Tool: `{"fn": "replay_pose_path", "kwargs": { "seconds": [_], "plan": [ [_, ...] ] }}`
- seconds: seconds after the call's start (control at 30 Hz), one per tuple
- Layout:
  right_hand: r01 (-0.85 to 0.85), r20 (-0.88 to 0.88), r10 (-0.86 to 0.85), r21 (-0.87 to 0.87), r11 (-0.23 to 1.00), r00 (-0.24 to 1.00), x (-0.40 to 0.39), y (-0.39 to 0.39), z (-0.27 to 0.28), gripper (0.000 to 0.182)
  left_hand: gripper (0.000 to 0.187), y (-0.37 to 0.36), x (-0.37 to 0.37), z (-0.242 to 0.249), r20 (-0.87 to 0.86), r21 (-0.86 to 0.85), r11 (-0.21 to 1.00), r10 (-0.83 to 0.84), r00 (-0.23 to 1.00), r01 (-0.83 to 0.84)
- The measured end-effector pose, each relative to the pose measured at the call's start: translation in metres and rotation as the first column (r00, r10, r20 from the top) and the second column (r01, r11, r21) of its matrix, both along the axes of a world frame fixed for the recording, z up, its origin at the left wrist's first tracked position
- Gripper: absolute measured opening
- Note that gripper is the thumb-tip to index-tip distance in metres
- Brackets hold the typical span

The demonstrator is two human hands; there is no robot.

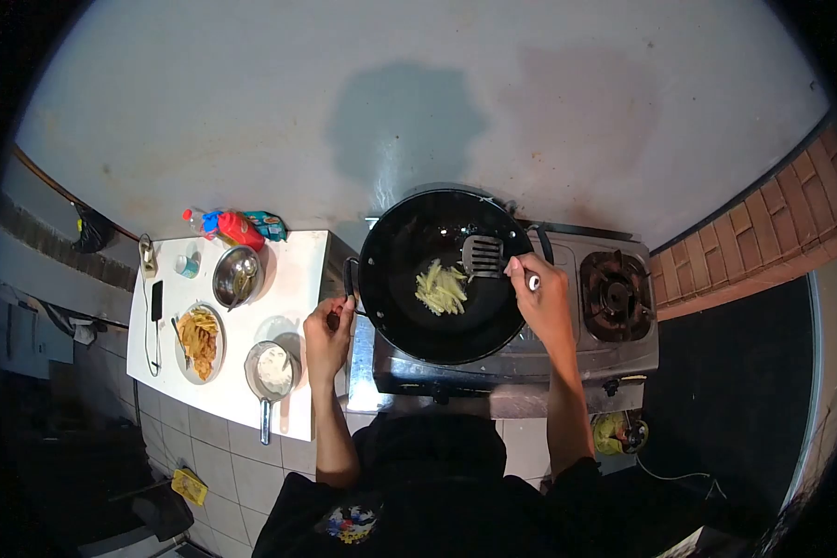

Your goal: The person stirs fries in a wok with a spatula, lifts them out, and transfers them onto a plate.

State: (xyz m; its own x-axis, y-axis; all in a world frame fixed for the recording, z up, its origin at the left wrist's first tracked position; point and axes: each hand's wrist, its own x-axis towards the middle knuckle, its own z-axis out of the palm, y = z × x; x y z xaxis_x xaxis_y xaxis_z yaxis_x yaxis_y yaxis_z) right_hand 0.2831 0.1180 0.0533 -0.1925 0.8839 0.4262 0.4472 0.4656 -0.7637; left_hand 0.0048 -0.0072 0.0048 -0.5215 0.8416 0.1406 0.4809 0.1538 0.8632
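Note:
A large black wok (pixel 409 330) sits on the left side of the metal gas stove (pixel 567 358). Pale yellow-green strips of food (pixel 441 288) lie in a small heap in the middle of it. My left hand (pixel 329 337) is closed on the wok's left handle (pixel 351 278). With my right hand (pixel 541 290), I grip a slotted spatula (pixel 483 256) by its handle over the right part of the wok. The spatula's slotted head is just right of the strips, near or touching them.
On the white table (pixel 223 405) at the left are a plate of fried food (pixel 198 343), a saucepan with white contents (pixel 272 368), a metal bowl (pixel 238 276), a phone (pixel 156 300), a cup (pixel 186 267) and packets (pixel 239 229). A bare burner (pixel 616 296) is at the right.

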Motion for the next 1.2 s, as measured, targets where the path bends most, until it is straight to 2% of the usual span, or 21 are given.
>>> {"fn": "replay_pose_path", "kwargs": {
  "seconds": [0.1, 0.17, 0.2, 0.27, 0.4, 0.47, 0.5, 0.57, 0.7, 0.77, 0.8, 0.9, 0.97, 1.0, 1.07, 1.1, 1.17, 1.2],
  "plan": [
    [-0.023, 0.006, 0.023, 0.02, 1.0, 1.0, 0.0, 0.003, -0.018, 0.02, 0.026, 0.0, 0.0, -0.002, -0.02, 0.037, 0.999, 0.003, 1.0, -0.002],
    [-0.004, -0.074, -0.01, -0.185, 0.983, 0.997, -0.003, -0.003, -0.025, 0.023, 0.026, 0.0, 0.0, -0.002, -0.021, 0.034, 0.999, 0.007, 1.0, -0.006],
    [-0.005, -0.074, -0.009, -0.186, 0.983, 0.997, -0.004, -0.005, -0.025, 0.023, 0.026, 0.001, 0.0, -0.002, -0.023, 0.03, 1.0, 0.002, 1.0, -0.001],
    [-0.062, -0.22, -0.02, -0.36, 0.931, 0.975, -0.006, -0.008, -0.022, 0.026, 0.026, 0.001, 0.001, 0.0, -0.021, 0.03, 1.0, 0.006, 1.0, -0.006],
    [-0.09, -0.356, -0.013, -0.271, 0.958, 0.934, -0.007, -0.009, -0.014, 0.027, 0.026, 0.0, 0.001, -0.002, -0.017, 0.037, 0.999, 0.01, 1.0, -0.009],
    [-0.052, -0.244, 0.009, -0.168, 0.984, 0.97, -0.003, -0.007, -0.011, 0.026, 0.026, 0.0, 0.001, -0.001, -0.016, 0.033, 0.999, 0.008, 1.0, -0.007],
    [-0.052, -0.244, 0.01, -0.167, 0.985, 0.97, -0.003, -0.006, -0.014, 0.026, 0.026, 0.0, 0.002, 0.0, -0.014, 0.031, 1.0, 0.007, 1.0, -0.006],
    [-0.012, -0.07, 0.011, -0.013, 1.0, 0.997, -0.002, -0.003, -0.023, 0.025, 0.027, 0.0, 0.003, 0.002, -0.014, 0.026, 1.0, 0.015, 1.0, -0.015],
    [-0.05, -0.071, 0.042, -0.127, 0.991, 0.997, -0.006, -0.008, -0.023, 0.023, 0.027, 0.0, 0.003, 0.001, -0.015, 0.03, 0.999, 0.023, 1.0, -0.023],
    [-0.104, -0.239, 0.034, -0.285, 0.953, 0.97, -0.006, -0.011, -0.015, 0.022, 0.028, 0.0, 0.003, 0.003, -0.018, 0.017, 1.0, 0.022, 1.0, -0.022],
    [-0.106, -0.239, 0.037, -0.285, 0.953, 0.97, -0.005, -0.011, -0.015, 0.022, 0.028, -0.001, 0.003, 0.003, -0.021, 0.007, 1.0, 0.023, 1.0, -0.023],
    [-0.041, -0.207, -0.004, -0.213, 0.976, 0.978, -0.002, -0.009, -0.018, 0.023, 0.029, -0.002, 0.004, 0.003, 0.0, 0.002, 1.0, 0.023, 1.0, -0.023],
    [-0.027, -0.103, 0.026, -0.01, 1.0, 0.994, -0.002, -0.004, -0.031, 0.025, 0.03, -0.001, 0.003, 0.0, -0.016, 0.011, 1.0, 0.024, 1.0, -0.023],
    [-0.026, -0.102, 0.025, -0.009, 1.0, 0.994, -0.002, -0.006, -0.031, 0.025, 0.03, -0.001, 0.003, -0.001, -0.033, 0.017, 1.0, 0.026, 0.999, -0.025],
    [-0.087, -0.169, 0.049, -0.222, 0.971, 0.984, -0.004, -0.013, -0.03, 0.027, 0.03, -0.001, 0.003, 0.0, -0.024, 0.016, 1.0, 0.024, 0.999, -0.023],
    [-0.086, -0.17, 0.048, -0.223, 0.971, 0.984, -0.005, -0.015, -0.031, 0.027, 0.03, -0.002, 0.004, 0.0, -0.016, 0.014, 1.0, 0.022, 1.0, -0.021],
    [-0.181, -0.412, 0.039, -0.312, 0.933, 0.91, -0.005, -0.018, -0.031, 0.029, 0.031, -0.002, 0.005, 0.005, -0.02, 0.003, 1.0, 0.022, 1.0, -0.022],
    [-0.183, -0.412, 0.04, -0.313, 0.932, 0.91, -0.004, -0.021, -0.028, 0.029, 0.031, -0.002, 0.006, 0.006, -0.024, -0.007, 1.0, 0.024, 0.999, -0.024]
  ]
}}
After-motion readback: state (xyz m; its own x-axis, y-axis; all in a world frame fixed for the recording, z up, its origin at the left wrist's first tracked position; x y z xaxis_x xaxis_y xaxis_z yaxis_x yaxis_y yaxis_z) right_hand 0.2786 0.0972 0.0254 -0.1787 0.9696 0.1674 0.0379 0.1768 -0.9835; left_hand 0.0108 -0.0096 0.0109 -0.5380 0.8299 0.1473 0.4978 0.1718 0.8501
